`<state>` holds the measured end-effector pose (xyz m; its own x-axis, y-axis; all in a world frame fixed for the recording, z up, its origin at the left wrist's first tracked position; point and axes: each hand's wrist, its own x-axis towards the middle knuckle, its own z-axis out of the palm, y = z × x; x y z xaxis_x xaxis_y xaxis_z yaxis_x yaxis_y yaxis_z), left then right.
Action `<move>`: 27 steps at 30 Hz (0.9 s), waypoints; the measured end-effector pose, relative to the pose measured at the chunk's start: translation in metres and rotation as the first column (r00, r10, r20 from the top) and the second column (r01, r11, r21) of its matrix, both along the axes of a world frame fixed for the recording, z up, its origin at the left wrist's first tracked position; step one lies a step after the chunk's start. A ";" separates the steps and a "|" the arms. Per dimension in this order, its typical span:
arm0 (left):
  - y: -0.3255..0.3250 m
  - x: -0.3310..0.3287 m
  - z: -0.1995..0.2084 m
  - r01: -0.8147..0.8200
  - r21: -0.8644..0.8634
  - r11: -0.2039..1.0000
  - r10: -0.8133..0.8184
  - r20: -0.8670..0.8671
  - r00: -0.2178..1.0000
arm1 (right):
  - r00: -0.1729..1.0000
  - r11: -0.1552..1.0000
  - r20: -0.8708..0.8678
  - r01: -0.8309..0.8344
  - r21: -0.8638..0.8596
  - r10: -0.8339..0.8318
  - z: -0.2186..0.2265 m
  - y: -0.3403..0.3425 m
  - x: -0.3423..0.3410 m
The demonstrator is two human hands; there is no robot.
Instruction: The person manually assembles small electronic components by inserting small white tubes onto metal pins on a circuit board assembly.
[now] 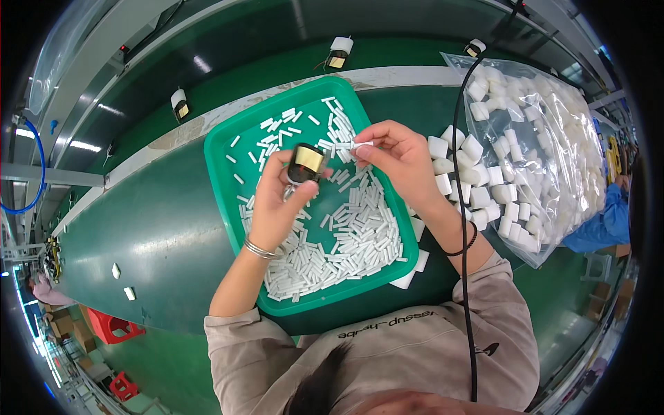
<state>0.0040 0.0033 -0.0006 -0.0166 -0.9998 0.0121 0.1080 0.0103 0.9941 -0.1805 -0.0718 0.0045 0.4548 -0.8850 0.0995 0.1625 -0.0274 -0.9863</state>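
Note:
My left hand (273, 190) grips a small black part with a yellow, tape-like face (308, 160) and holds it above the green tray (216, 162). I cannot make out exactly what kind of part it is. Just to its right, my right hand (400, 153) pinches a short white tube (362, 144) between thumb and fingertips, over the tray's right side. Many more such white tubes (360, 232) lie loose in the tray, heaped thickest toward its near right.
White foam-like blocks (478, 196) spill from a clear plastic bag (553, 138) at the right. A black cable (457, 131) hangs down past my right arm. Parts with white caps (339, 52) stand on the green belt beyond. Two small white pieces (129, 293) lie on the left tabletop.

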 end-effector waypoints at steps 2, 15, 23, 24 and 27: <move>-0.001 0.002 -0.003 0.014 0.003 1.000 -0.013 -0.281 0.960 | 0.993 0.985 0.118 -0.050 0.163 0.031 -0.004 0.006 0.005; 0.000 0.005 -0.003 0.040 -0.160 0.986 -0.144 -0.716 0.683 | 0.971 0.806 0.217 -0.204 0.556 0.097 -0.013 0.029 0.021; 0.002 -0.002 0.003 0.056 -0.146 0.988 -0.142 -0.689 0.711 | 0.964 0.774 0.252 -0.220 0.593 0.082 -0.009 0.033 0.020; 0.003 -0.002 0.003 0.056 -0.146 0.988 -0.142 -0.688 0.712 | 0.963 0.771 0.258 -0.222 0.597 0.077 -0.009 0.033 0.021; 0.003 -0.004 0.002 0.057 -0.147 0.987 -0.142 -0.671 0.728 | 0.966 0.787 0.255 -0.194 0.586 0.049 -0.011 0.035 0.022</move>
